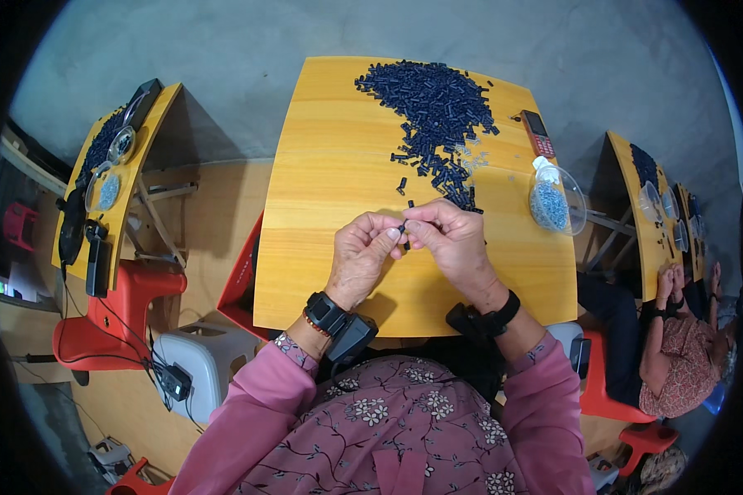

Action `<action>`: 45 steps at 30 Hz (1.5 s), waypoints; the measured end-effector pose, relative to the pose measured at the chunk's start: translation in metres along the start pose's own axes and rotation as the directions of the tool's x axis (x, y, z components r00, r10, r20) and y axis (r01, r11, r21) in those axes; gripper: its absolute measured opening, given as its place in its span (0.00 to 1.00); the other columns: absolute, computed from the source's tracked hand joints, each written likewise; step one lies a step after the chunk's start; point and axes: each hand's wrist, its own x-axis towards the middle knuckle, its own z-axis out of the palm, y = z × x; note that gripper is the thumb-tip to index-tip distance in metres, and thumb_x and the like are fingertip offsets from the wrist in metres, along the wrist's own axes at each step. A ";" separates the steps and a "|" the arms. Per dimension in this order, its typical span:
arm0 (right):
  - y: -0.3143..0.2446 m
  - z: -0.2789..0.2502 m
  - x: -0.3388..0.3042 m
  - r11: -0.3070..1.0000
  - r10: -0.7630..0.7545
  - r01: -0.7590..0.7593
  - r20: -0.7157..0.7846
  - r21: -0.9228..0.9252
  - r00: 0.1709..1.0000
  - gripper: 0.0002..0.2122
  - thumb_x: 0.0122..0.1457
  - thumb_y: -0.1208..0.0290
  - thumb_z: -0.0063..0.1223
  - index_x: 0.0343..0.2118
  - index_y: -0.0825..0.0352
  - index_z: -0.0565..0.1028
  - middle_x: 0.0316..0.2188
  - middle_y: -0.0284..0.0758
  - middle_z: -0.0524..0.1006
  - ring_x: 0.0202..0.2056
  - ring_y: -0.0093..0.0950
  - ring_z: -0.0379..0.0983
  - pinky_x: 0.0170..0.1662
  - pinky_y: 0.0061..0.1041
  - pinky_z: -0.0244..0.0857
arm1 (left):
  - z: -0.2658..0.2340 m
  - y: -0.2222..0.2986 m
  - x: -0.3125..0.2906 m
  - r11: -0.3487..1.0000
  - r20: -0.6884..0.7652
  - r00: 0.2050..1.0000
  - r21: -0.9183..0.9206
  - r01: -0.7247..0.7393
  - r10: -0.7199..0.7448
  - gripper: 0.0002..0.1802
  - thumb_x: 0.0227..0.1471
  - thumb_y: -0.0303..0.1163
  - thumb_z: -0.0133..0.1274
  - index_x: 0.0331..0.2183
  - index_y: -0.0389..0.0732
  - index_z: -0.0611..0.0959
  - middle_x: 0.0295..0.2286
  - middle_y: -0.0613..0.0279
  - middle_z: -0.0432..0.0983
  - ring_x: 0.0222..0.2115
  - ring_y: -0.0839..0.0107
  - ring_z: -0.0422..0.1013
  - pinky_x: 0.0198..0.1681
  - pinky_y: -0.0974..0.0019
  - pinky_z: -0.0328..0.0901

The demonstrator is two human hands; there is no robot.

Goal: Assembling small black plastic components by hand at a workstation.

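Note:
Over the near half of the yellow table [322,165], my two hands meet fingertip to fingertip. My left hand [362,254] pinches a small black plastic piece [402,230] between thumb and forefinger. From the other side, the fingers of my right hand [452,245] close on the same spot; whether they grip that piece or another tiny part is too small to tell. Just beyond my fingers spreads a large pile of small dark cylindrical pieces [429,99], with a few strays [402,186] nearer me. Some small clear bits [475,157] lie along the pile's right side.
A clear round bowl of small bluish pieces [549,206] stands at the table's right edge, below a red keypad phone [538,134]. A red bin [241,285] is beside the table at left. Other tables with similar piles flank mine; people sit at the right.

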 end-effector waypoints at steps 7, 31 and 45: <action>-0.008 0.004 -0.002 0.952 -0.154 0.153 0.019 -0.264 0.988 0.03 0.56 0.82 0.56 0.33 0.73 0.78 0.27 0.35 0.75 0.27 0.22 0.74 0.30 0.20 0.67 | -0.004 -0.003 -0.001 1.000 -0.020 1.000 0.003 0.008 -0.008 0.04 0.57 0.19 0.50 0.37 0.31 0.77 0.30 0.58 0.78 0.25 0.77 0.71 0.30 0.73 0.69; -0.025 0.009 -0.002 0.739 -0.306 0.390 0.242 -0.550 0.921 0.16 0.49 0.81 0.62 0.43 0.69 0.76 0.28 0.38 0.73 0.29 0.30 0.75 0.32 0.24 0.71 | -0.004 0.003 0.001 0.965 0.011 0.997 -0.252 0.074 -0.073 0.06 0.59 0.24 0.50 0.36 0.33 0.79 0.33 0.57 0.79 0.34 0.72 0.75 0.43 0.69 0.70; -0.027 0.003 0.002 0.662 -0.339 0.438 0.278 -0.608 0.899 0.11 0.50 0.76 0.59 0.38 0.68 0.75 0.25 0.40 0.73 0.26 0.38 0.74 0.29 0.33 0.70 | -0.008 0.003 0.003 0.961 0.044 0.992 -0.245 0.126 -0.118 0.07 0.58 0.25 0.50 0.37 0.32 0.79 0.34 0.56 0.79 0.37 0.70 0.75 0.47 0.66 0.68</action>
